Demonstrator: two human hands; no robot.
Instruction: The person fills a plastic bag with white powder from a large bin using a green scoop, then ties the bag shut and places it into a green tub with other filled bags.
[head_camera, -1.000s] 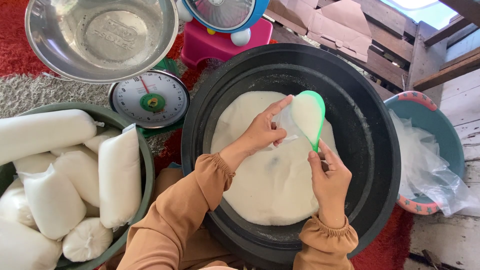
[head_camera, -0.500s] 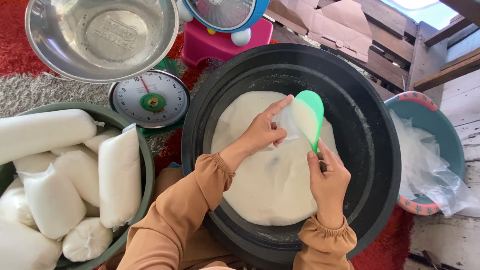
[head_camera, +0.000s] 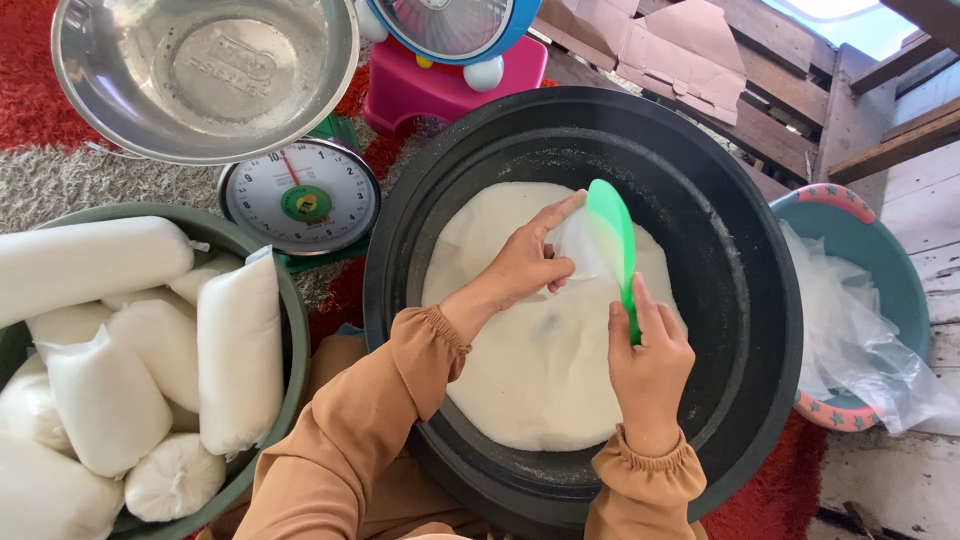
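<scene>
A: Over the middle of the black tub (head_camera: 760, 300), what are the two hands doing?

B: The right hand (head_camera: 648, 365) has its grip clamped on the handle of a green scoop (head_camera: 612, 235), held upright on edge above the white grain (head_camera: 540, 370) that fills the tub's bottom. The left hand (head_camera: 525, 262) has its fingers pinched together on a clear plastic bag (head_camera: 575, 245), which sits right against the scoop's face.

A: And the bag itself, does it touch the grain?

B: I cannot tell; the hand hides its lower end.

A: What lies left of the tub?

B: A green basin (head_camera: 290, 330) packed with filled white bags (head_camera: 240, 350), touching one another. Beyond it, up-left of the tub, a dial scale (head_camera: 300, 195) with a steel bowl (head_camera: 200, 70) above it.

A: And right of the tub?

B: A teal basin (head_camera: 880, 260) just beside the rim, holding loose clear plastic bags (head_camera: 850, 340). Behind the tub stand a pink stool (head_camera: 440, 90) and a blue fan (head_camera: 445, 25).
</scene>
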